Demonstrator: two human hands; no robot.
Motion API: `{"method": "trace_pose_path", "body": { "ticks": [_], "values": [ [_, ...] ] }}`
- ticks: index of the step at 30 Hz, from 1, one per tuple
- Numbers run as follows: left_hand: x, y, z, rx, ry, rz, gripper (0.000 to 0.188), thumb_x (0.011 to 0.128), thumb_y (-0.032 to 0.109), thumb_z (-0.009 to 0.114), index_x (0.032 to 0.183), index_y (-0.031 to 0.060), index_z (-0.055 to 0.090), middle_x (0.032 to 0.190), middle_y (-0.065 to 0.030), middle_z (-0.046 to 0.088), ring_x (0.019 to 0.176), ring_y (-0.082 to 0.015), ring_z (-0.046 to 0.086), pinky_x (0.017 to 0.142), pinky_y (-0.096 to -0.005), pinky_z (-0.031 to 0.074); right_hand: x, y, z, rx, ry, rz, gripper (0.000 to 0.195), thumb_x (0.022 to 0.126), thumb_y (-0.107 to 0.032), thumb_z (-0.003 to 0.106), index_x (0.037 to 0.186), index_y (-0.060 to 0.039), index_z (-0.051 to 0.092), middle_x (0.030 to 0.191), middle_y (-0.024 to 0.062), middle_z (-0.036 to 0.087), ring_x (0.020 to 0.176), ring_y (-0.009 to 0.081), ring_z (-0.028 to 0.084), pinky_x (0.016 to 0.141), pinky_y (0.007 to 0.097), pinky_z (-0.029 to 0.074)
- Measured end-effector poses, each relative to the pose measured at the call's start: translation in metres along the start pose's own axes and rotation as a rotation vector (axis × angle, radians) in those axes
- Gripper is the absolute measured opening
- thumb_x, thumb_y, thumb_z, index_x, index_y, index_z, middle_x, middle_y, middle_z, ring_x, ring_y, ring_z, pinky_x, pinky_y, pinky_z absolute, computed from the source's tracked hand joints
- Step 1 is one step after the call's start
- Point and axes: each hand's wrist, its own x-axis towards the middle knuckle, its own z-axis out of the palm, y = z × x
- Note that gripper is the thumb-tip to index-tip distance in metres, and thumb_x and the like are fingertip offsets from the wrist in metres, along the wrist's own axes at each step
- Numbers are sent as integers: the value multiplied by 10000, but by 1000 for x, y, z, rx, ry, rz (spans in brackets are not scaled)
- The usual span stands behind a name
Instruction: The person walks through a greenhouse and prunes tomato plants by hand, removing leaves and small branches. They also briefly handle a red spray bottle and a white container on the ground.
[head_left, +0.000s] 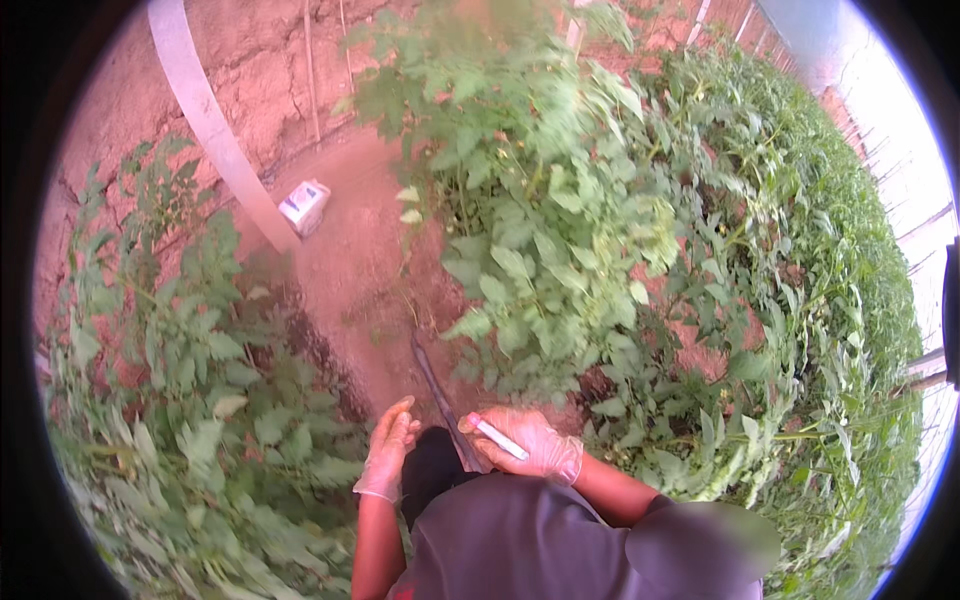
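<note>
My right hand (521, 442), in a clear disposable glove, holds a small white stick-like tool with a pink tip (501, 439); its exact kind cannot be told. To its left, my left hand (390, 450) is raised in the same kind of glove, fingers loosely apart, with nothing visible in it. A dark thin hose or pipe (433, 379) runs along the soil between the two hands. Leafy green plants, which look like tomato plants (525, 262), rise just beyond my right hand.
More leafy plants (225, 420) crowd the left, and a dense row (825, 300) fills the right. A pale post (210, 135) slants down beside a white printed box or packet (304, 206) on the reddish soil path. A cracked earthen wall (255, 67) stands behind.
</note>
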Motion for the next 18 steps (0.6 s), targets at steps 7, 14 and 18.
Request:
{"method": "trace_pose_path", "body": {
  "ticks": [7,14,18],
  "values": [
    [77,78,-85,64,-3,125,390,1106,279,511,1448,107,585,1406,5,616,1078,-106,634,927,-273,482,119,-48,26,-106,83,-179,312,975,-189,686,1275,-106,672,971,80,726,803,220,724,760,356,594],
    [119,93,-154,3,81,72,426,1103,347,514,1456,114,563,1435,9,599,1086,-122,644,940,-298,495,216,-65,37,-82,-106,-93,338,993,-315,628,1289,-153,632,1151,142,704,1080,359,688,932,439,564],
    [144,113,-180,-28,147,69,447,1098,367,521,1454,99,561,1431,-20,604,1079,-128,654,929,-296,503,278,-60,41,-125,-125,-165,340,994,-309,627,1293,-148,628,1150,140,705,1071,351,693,923,432,568]
  ]
}}
